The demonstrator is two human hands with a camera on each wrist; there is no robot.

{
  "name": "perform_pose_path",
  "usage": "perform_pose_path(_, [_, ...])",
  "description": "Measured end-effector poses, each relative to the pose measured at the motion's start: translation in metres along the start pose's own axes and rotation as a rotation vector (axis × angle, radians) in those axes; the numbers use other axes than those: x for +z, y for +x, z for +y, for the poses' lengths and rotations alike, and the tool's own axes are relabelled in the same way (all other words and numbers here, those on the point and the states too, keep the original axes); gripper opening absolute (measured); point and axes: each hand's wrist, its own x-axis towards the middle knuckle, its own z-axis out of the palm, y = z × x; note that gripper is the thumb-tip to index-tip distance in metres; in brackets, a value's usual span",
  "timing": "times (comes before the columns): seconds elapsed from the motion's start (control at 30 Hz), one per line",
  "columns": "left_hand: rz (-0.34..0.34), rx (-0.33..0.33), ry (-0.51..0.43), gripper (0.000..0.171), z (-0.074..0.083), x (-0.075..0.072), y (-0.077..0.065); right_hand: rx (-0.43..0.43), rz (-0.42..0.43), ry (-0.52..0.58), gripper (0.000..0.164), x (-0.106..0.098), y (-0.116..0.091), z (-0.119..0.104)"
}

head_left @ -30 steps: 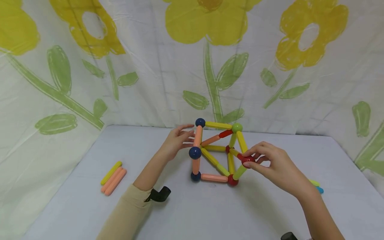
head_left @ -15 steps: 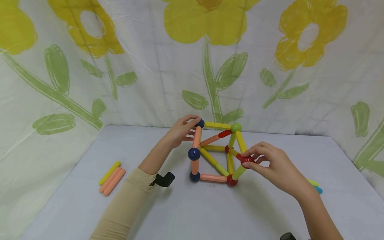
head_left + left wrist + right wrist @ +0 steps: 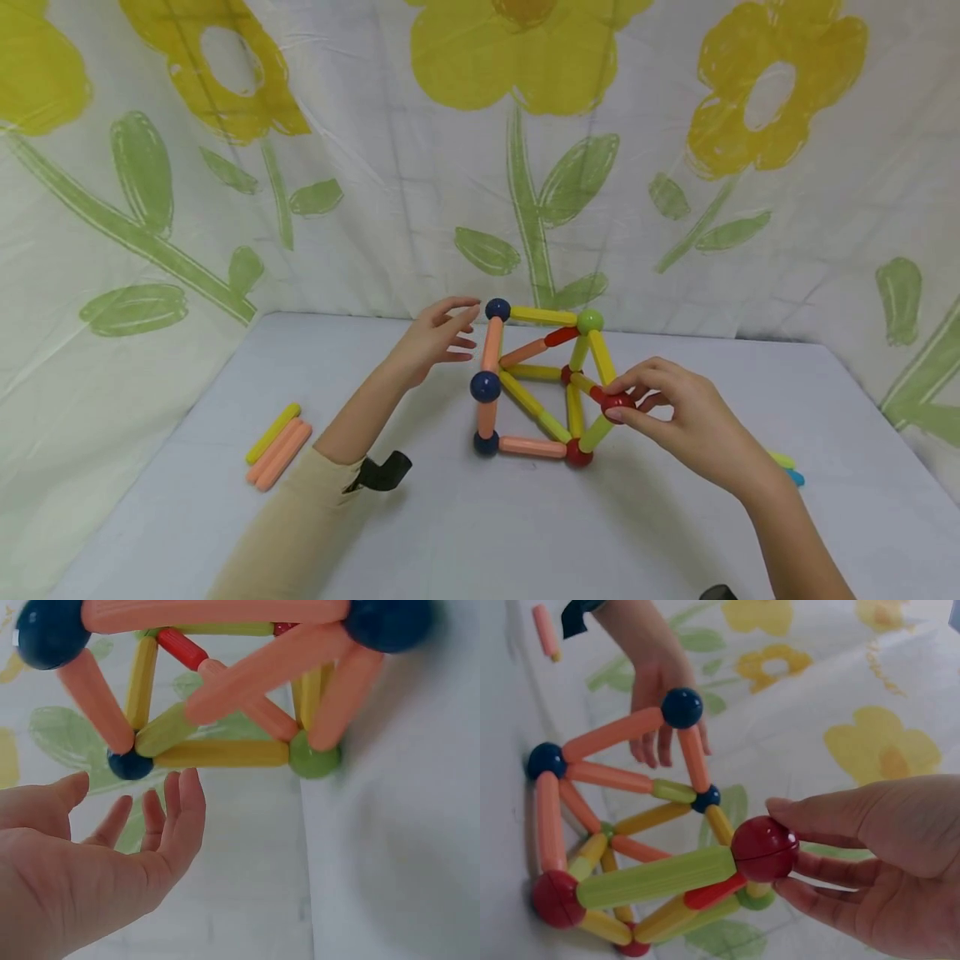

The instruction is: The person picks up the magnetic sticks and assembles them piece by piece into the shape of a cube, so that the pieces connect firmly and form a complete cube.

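A box-shaped frame of magnetic sticks and balls stands on the table in the head view. My right hand (image 3: 682, 417) pinches its red ball (image 3: 618, 408) at the upper front right corner. From that ball a lime green stick (image 3: 660, 877) runs to the lower red ball (image 3: 558, 899), as the right wrist view shows. My left hand (image 3: 435, 342) hovers beside the upper back left blue ball (image 3: 498, 310), fingers loosely bent and holding nothing. In the left wrist view a small gap separates the fingertips from the frame. Another blue ball (image 3: 485, 387) marks the upper front left corner.
On the left of the table (image 3: 465, 533) lie a yellow stick (image 3: 273, 433) and two salmon sticks (image 3: 283, 455). A blue stick (image 3: 797, 477) and a lime stick show partly behind the right forearm. A flowered cloth (image 3: 375, 233) hangs behind the table.
My left hand moved up to the back left blue ball, touching it half a second ago, then drew back to the left. My right hand keeps its pinch on the red ball.
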Motion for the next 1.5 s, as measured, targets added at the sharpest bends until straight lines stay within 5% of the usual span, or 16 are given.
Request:
perform_pose_path(0.33, [0.225, 0.108, 0.303, 0.044, -0.037, -0.071, -0.095, -0.038, 0.028, 0.004, 0.023, 0.002, -0.002, 0.002])
perform_pose_path(0.5, [0.324, 0.064, 0.501, 0.043, -0.060, -0.106, -0.140, -0.051, 0.063, 0.040, 0.026, 0.006, -0.005, 0.006])
perform_pose_path(0.63, [0.336, 0.004, 0.606, 0.043, -0.081, -0.126, -0.160, -0.039, 0.118, 0.078, 0.032, 0.011, -0.010, 0.011])
perform_pose_path(0.93, [0.256, -0.004, 0.657, 0.043, -0.106, -0.139, -0.171, 0.018, 0.168, 0.213, 0.045, 0.029, -0.022, 0.025])
perform_pose_path(1.2, [0.045, -0.002, 0.560, 0.039, -0.112, -0.129, -0.165, 0.019, 0.171, 0.317, 0.046, 0.038, -0.025, 0.035])
perform_pose_path(1.37, [0.027, 0.064, 0.554, 0.034, -0.103, -0.119, -0.160, 0.040, 0.173, 0.335, 0.045, 0.039, -0.024, 0.037])
perform_pose_path(1.5, [0.057, 0.165, 0.435, 0.035, -0.076, -0.100, -0.150, 0.046, 0.173, 0.341, 0.044, 0.039, -0.025, 0.038])
